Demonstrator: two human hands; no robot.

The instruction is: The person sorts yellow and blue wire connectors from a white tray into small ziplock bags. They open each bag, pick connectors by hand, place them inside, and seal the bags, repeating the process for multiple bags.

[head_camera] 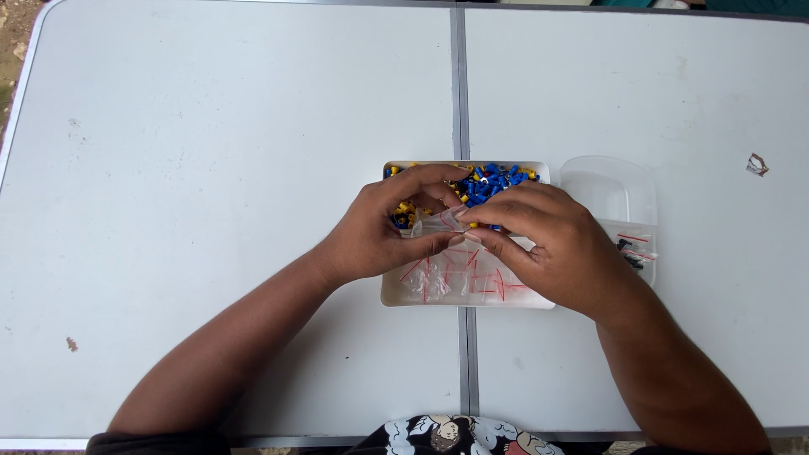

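White folding table (211, 168), tray (396, 295) of blue and yellow bits at centre; over it, left hand (379, 232) and right hand (552, 244) both pinched shut on 1 small clear bag (438, 222), probably light, limp, slippery, best gripped at its edges.

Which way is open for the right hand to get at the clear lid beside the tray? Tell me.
Probably yes, from above. The clear lid lies bare just beyond the right hand, but that hand's grip, like the left hand's, is pinching a small clear bag.
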